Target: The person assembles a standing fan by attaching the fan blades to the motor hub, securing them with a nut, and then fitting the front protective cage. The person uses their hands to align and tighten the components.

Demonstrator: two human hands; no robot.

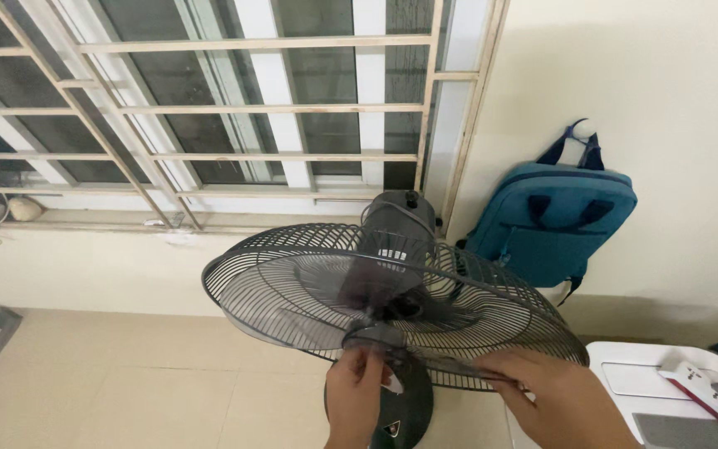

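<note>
Two hands on a dark pedestal fan's (392, 291) tilted wire cage.
Left hand (357, 391) pinches the cage's centre disc; right hand (542, 387) grips the near rim, steadying it; blue backpack (554, 220) hangs behind the fan.

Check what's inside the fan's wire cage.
Inside the fan cage: translucent dark blades around a central hub. The left hand and right hand at the front rim cover its lower edge.

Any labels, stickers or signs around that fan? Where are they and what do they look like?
Sticker on the fan's dark base, low between the hands: small, red and white.
Pale label on the motor housing, behind the grille: small rectangle, print too blurred to tell.
No signs or screens.
</note>
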